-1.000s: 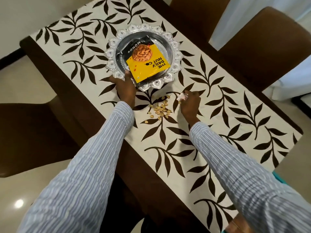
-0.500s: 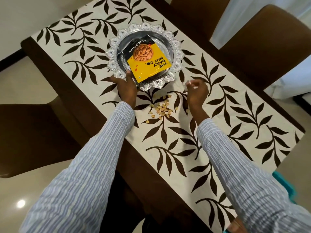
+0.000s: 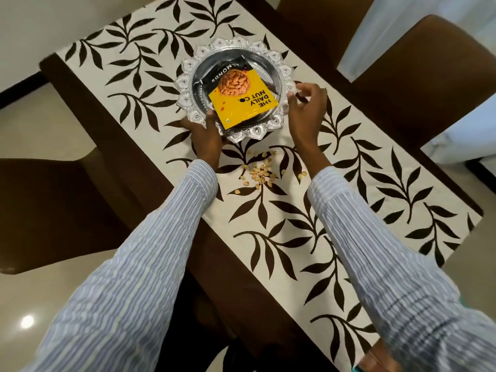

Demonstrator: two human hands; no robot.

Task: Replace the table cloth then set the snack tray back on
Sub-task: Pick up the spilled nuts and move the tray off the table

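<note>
A round silver snack tray (image 3: pixel 185 84) with a scalloped rim sits on the cream table cloth (image 3: pixel 295 224), which is printed with dark leaves. A yellow and black almond packet (image 3: pixel 241 103) lies in the tray. My left hand (image 3: pixel 206 138) grips the tray's near-left rim, thumb on top and fingers at the edge. My right hand (image 3: pixel 306 111) is at the tray's right rim with fingers spread and loosely bent, thumb by the edge. I see nothing held in it.
Several loose nut shells (image 3: pixel 261 170) are scattered on the cloth just in front of the tray, between my wrists. The dark wooden table (image 3: pixel 112 124) shows along the cloth's left side. Brown chairs stand at the far right (image 3: pixel 429 76) and near left (image 3: pixel 53 210).
My right hand rose from beside the scattered shells, where it pinched a small pale scrap, and moved up to the tray's right rim. The left hand stayed on the rim.
</note>
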